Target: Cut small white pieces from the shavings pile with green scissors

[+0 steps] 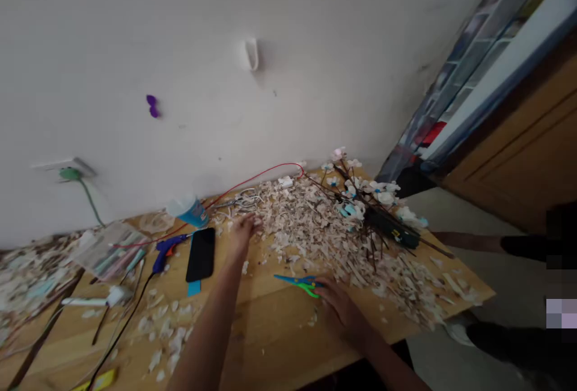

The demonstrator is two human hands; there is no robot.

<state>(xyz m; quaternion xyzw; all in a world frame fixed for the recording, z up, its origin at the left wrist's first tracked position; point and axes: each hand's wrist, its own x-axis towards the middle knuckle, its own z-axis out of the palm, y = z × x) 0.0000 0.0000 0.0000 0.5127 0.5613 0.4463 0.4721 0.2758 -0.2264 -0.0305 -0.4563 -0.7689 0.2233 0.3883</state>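
Note:
My left hand [244, 230] is at the left edge of a heap of pale, curled flakes [306, 213], its fingers drawn together. Whatever may be between those fingertips is too small to make out. Closer to me, my right hand [340, 307] has its fingers closed on the handles of scissors [300, 283] with blue and bright green parts. The blades point left, low over the wooden table [265, 325]. Left of my left forearm lies a black phone [201, 254], partly over a light blue strip [194, 287].
A blue glue gun [163, 252] with a black cord lies left, beside a clear box of sticks [110, 252] and a blue-white cup [193, 212]. Brown branches with white flowers [354, 195] lie right, with a dark bundle [392, 227]. Another person's arm [469, 240] reaches toward the right edge.

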